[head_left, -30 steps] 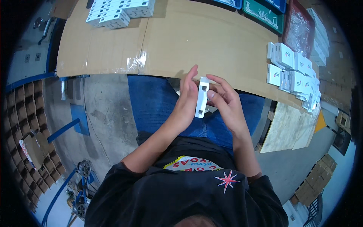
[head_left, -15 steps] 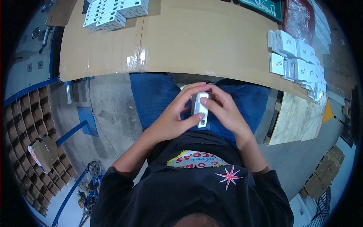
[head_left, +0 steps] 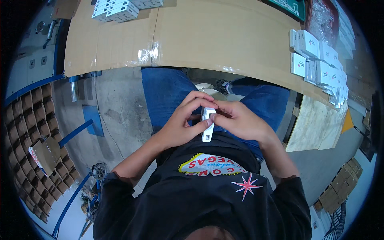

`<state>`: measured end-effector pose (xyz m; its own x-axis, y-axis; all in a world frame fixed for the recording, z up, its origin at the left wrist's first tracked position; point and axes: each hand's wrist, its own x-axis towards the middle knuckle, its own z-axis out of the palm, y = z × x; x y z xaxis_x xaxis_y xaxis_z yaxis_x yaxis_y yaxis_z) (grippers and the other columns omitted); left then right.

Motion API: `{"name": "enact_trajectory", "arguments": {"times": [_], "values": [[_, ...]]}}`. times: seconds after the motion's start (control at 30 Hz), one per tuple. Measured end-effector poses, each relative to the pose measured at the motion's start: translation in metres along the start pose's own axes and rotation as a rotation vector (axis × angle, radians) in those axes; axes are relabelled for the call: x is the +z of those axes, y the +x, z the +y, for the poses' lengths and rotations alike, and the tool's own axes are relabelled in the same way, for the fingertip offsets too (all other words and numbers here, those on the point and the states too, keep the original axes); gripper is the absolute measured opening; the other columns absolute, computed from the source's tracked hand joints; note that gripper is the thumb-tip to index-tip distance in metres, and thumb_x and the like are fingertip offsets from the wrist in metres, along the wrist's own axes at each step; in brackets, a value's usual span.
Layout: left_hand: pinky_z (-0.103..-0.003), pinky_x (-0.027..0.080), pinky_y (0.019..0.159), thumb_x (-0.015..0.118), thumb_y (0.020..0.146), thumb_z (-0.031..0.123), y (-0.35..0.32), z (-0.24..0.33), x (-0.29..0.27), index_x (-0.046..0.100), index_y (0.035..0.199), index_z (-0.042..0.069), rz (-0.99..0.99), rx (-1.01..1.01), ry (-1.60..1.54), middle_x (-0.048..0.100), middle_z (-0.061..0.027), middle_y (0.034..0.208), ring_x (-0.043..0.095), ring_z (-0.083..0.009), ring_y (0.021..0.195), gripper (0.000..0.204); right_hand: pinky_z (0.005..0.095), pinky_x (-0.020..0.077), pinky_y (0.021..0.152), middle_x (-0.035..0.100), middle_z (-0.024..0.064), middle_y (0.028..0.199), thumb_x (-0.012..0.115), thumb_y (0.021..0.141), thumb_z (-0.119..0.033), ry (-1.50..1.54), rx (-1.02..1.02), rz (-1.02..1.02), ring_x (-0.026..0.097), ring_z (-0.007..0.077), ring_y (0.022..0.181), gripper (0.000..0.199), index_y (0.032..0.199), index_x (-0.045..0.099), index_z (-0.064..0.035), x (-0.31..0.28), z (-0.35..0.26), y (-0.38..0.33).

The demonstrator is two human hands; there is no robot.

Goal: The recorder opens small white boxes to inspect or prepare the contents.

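Both hands have dropped from counter [head_left: 224,36] edge to lap, left hand [head_left: 182,126] and right hand [head_left: 238,120] fingers gripping the small white device [head_left: 207,125] upright between them; steadying it low, thumbs pressing evenly, seems best.

One view only, head-mounted fisheye, looking steeply down over the wearer's own chest and lap. Picture upright, not mirrored. The dark shirt [head_left: 208,200] fills 6 o'clock, very near the lens; forearms enter from 7 and 5 o'clock and meet just below centre, where both hands [head_left: 212,120] sit close to the camera. The cardboard-covered worktop [head_left: 200,36] runs across 12 o'clock, further off, its front edge bowed by the lens. The concrete floor [head_left: 116,112] shows at 9 o'clock, well below. Black vignette rings the corners. No second view, so no shared part to record.
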<state>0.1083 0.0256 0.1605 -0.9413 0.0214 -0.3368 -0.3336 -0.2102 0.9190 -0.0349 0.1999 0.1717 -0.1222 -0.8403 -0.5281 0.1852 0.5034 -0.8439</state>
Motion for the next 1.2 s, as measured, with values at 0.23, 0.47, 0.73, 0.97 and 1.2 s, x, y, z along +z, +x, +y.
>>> {"name": "enact_trajectory", "arguments": {"times": [0.23,0.47,0.73,0.97,1.2], "values": [[-0.039,0.055,0.104,0.071,0.093,0.005,-0.007,0.008,-0.019,0.066,0.119,0.004,-0.056,0.004,0.029,0.05,-0.0084,0.138,0.054,-0.0225,0.133,0.026,0.0322,0.0525,0.085,0.072,0.0098,0.112,0.067,0.098,-0.016,0.336,-0.181,0.098,0.065,0.013,0.1,0.037,0.13,0.061,0.0025,0.02,0.007,-0.003],[-0.04,0.058,0.102,0.072,0.089,-0.001,-0.004,0.016,-0.019,0.068,0.114,0.003,-0.065,-0.006,0.111,0.053,-0.0073,0.128,0.053,-0.0245,0.135,0.026,0.0345,0.0512,0.076,0.071,0.0168,0.095,0.067,0.099,-0.022,0.007,-0.101,0.033,0.066,0.017,0.085,0.036,0.124,0.065,0.0036,0.015,-0.001,-0.002],[-0.037,0.062,0.094,0.072,0.083,-0.009,-0.007,0.011,-0.003,0.067,0.11,0.001,0.063,0.053,0.219,0.056,-0.0103,0.118,0.057,-0.0302,0.133,0.029,0.0382,0.0484,0.061,0.068,0.0209,0.078,0.062,0.095,-0.018,-0.121,0.031,0.131,0.066,0.0234,0.065,0.031,0.115,0.067,0.0054,0.023,-0.027,-0.006],[-0.037,0.063,0.093,0.073,0.082,-0.008,-0.012,0.009,0.004,0.068,0.109,0.0,0.106,0.087,0.277,0.056,-0.0113,0.115,0.06,-0.0308,0.13,0.028,0.0389,0.0474,0.058,0.067,0.0222,0.074,0.066,0.094,-0.017,-0.173,0.031,0.147,0.064,0.0272,0.059,0.028,0.108,0.067,0.0064,0.024,-0.03,-0.008],[-0.036,0.063,0.092,0.073,0.081,-0.007,-0.011,0.009,0.006,0.069,0.107,0.0,0.115,0.104,0.299,0.056,-0.0121,0.112,0.061,-0.0307,0.128,0.027,0.038,0.0482,0.061,0.068,0.0214,0.08,0.068,0.093,-0.017,-0.128,0.01,0.139,0.065,0.0231,0.067,0.028,0.109,0.067,0.0051,0.023,-0.021,-0.007]]}}
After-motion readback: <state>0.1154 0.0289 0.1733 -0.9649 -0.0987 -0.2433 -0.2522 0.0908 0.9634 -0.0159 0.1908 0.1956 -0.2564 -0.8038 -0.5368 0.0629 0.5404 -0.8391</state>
